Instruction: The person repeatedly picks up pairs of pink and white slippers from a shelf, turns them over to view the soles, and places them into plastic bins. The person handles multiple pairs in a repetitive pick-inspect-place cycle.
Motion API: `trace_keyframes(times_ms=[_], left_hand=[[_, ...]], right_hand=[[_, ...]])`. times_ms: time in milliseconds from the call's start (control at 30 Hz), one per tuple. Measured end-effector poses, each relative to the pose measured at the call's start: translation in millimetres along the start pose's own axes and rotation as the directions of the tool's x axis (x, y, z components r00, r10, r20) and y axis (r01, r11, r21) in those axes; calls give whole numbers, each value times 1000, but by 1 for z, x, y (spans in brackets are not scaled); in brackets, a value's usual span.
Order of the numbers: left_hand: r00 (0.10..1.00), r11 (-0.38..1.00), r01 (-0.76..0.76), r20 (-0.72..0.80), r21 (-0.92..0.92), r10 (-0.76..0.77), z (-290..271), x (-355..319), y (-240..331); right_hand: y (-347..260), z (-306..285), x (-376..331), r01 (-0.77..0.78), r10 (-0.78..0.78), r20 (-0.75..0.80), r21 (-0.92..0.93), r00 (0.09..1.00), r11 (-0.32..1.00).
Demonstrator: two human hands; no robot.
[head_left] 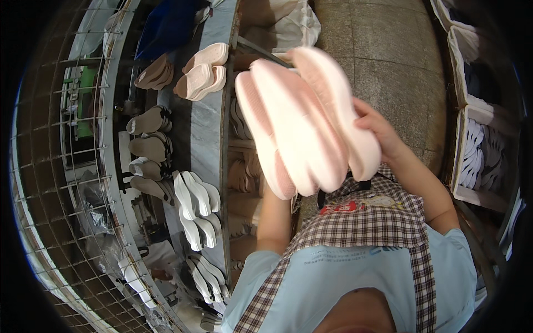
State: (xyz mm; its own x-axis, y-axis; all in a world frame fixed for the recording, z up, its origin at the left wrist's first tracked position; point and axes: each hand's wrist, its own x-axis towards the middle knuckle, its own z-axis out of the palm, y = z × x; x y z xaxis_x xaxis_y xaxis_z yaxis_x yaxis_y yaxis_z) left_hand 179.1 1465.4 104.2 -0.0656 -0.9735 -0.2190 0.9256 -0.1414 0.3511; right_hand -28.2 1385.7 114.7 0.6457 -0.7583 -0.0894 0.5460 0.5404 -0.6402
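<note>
Right hand [377, 130] clamps a fanned stack of pale pink foam shoe soles [300, 122] from its right edge; left hand hidden behind, grip indeterminable. White soles [194, 200] lie on surface [208, 133], lower left.

White bins [462, 166] stand at right (soles inside), floor-level.

right hand [377, 130] grips stack of pink shoe soles [302, 119]; left hand hidden behind; white soles [194, 205] on bench.
</note>
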Motion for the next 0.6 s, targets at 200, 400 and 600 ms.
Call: trace_keyframes(times_ms=[200, 400, 600], left_hand=[[973, 988, 85, 227, -132, -53, 0, 1, -2], [924, 914, 258, 357, -314, -138, 6, 9, 15], [949, 959, 185, 292, -216, -117, 5, 10, 10]], right_hand=[[22, -22, 5, -85, 81, 26, 409, 996, 909], [25, -29, 1, -130, 122, 51, 539, 991, 832], [32, -30, 9, -73, 58, 77, 212, 995, 974]])
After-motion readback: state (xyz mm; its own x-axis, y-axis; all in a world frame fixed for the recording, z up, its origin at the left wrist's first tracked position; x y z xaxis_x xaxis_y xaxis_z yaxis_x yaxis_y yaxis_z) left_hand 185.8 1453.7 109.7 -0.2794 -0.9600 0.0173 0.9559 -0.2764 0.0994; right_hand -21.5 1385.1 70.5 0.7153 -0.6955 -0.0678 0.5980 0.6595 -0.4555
